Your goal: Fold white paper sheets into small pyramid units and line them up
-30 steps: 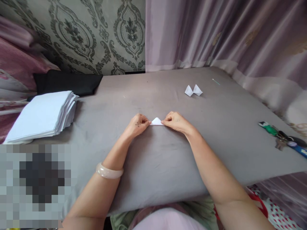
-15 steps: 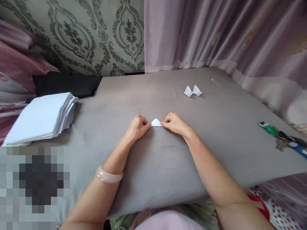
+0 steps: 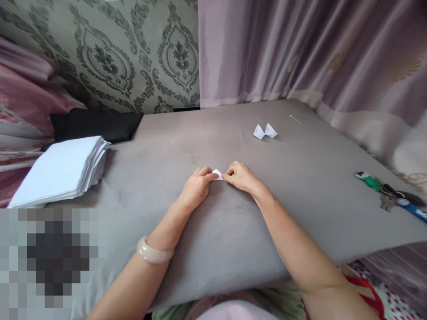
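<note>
A small folded piece of white paper (image 3: 217, 174) lies near the middle of the cloth-covered table, its pointed top facing away from me. My left hand (image 3: 199, 184) grips its left side, with the thumb laid over the front of the fold. On the other side, my right hand (image 3: 240, 176) pinches the right corner between thumb and fingers. Both hands partly hide the paper. Farther back on the right stands a white folded-paper shape (image 3: 265, 132) with two peaks side by side.
Left of my arms is a thick stack of white paper (image 3: 60, 169), with a folded black cloth (image 3: 96, 126) behind it. A bunch of keys (image 3: 388, 195) with a green and a blue tag lies at the right. A thin green stick (image 3: 295, 119) rests near the curtain.
My left hand has shifted right, and its thumb now covers more of the folded paper. My right hand still pinches the right corner. The whole view has tilted slightly.
</note>
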`<state>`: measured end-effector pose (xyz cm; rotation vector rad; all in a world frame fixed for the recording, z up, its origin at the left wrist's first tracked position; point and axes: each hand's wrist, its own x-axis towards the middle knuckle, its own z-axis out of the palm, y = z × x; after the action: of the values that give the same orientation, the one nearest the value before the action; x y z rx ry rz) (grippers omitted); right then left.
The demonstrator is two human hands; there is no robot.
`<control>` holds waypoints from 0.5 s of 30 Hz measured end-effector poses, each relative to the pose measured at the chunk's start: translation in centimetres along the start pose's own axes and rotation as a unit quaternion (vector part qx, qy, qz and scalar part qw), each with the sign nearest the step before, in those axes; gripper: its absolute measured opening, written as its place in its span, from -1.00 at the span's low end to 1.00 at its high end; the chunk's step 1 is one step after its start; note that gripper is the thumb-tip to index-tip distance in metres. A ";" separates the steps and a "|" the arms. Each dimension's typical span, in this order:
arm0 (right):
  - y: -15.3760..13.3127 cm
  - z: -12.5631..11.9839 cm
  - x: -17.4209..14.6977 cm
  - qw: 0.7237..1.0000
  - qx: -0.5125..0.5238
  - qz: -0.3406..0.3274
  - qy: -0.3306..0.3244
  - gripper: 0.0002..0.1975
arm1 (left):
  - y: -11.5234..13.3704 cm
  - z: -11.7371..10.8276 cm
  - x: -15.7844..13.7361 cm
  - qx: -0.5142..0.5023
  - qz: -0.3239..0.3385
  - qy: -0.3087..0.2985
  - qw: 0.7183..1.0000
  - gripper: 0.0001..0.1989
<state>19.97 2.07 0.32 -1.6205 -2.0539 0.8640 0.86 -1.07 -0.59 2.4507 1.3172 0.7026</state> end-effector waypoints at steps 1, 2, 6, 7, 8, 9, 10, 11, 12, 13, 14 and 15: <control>0.1 -0.1 -0.3 1.000 0.013 -0.010 0.007 -0.77 | -0.2 0.1 0.0 0.001 0.001 0.001 1.000 -0.61; 0.3 -0.3 -0.7 0.999 0.030 -0.018 0.014 -0.78 | -0.3 0.1 0.0 0.000 0.001 0.001 1.000 -0.61; 0.4 -0.6 -2.9 0.997 0.036 -0.052 0.054 -0.74 | -0.9 0.4 0.0 -0.007 0.002 0.001 1.000 -0.61; 0.4 -0.5 -3.6 0.995 0.018 -0.073 0.061 -0.72 | -0.9 0.4 0.0 -0.008 0.002 0.002 1.000 -0.61; 0.2 -0.5 -4.2 0.993 0.003 -0.095 0.071 -0.68 | -1.0 0.5 0.0 -0.011 0.002 0.003 1.000 -0.61; 0.0 -0.4 -4.8 0.991 -0.006 -0.113 0.070 -0.64 | -1.0 0.5 0.0 -0.013 0.002 0.004 1.000 -0.61; -0.2 -0.3 -5.4 0.989 -0.017 -0.127 0.067 -0.60 | -1.0 0.6 0.0 -0.016 0.003 0.005 1.000 -0.61; -0.4 -0.2 -5.8 0.988 -0.034 -0.134 0.064 -0.56 | -1.0 0.6 0.0 -0.018 0.003 0.007 1.000 -0.60; -0.6 -0.1 -6.2 0.987 -0.054 -0.138 0.060 -0.53 | -1.1 0.6 0.0 -0.019 0.003 0.009 1.000 -0.60; -0.7 0.1 -6.5 0.985 -0.078 -0.142 0.058 -0.50 | -1.1 0.7 0.0 -0.020 0.003 0.009 1.000 -0.59; -0.8 0.2 -6.6 0.983 -0.103 -0.144 0.056 -0.48 | -1.1 0.7 0.0 -0.020 0.003 0.010 1.000 -0.59; -0.8 0.3 -6.7 0.979 -0.126 -0.147 0.055 -0.47 | -1.2 0.7 0.0 -0.021 0.002 0.011 1.000 -0.59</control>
<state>20.90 -4.57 1.12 -1.3946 -2.3184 0.4157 0.42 -0.48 -1.75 2.4211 1.2924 0.7522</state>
